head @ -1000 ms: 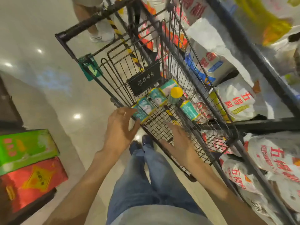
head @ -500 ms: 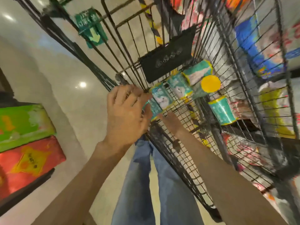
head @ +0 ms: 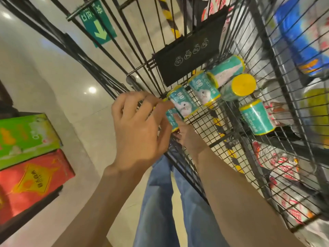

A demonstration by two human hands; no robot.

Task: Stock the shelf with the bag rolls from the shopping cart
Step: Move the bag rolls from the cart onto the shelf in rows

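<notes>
Cart wire (head: 231, 132) holds rolls; left hand (head: 140, 129) hides right hand's (head: 187, 134) fingers, grip unclear.

Black wire shopping cart (head: 204, 111) looks matt metal; bag rolls (head: 184, 102) wear glossy printed film; the floor (head: 58, 81) is polished, reflective tile.

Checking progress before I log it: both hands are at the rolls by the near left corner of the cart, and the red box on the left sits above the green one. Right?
Not quite. The head view shows the green box above the red box. The rest holds: the left hand and right hand are at the rolls in the cart.
</notes>
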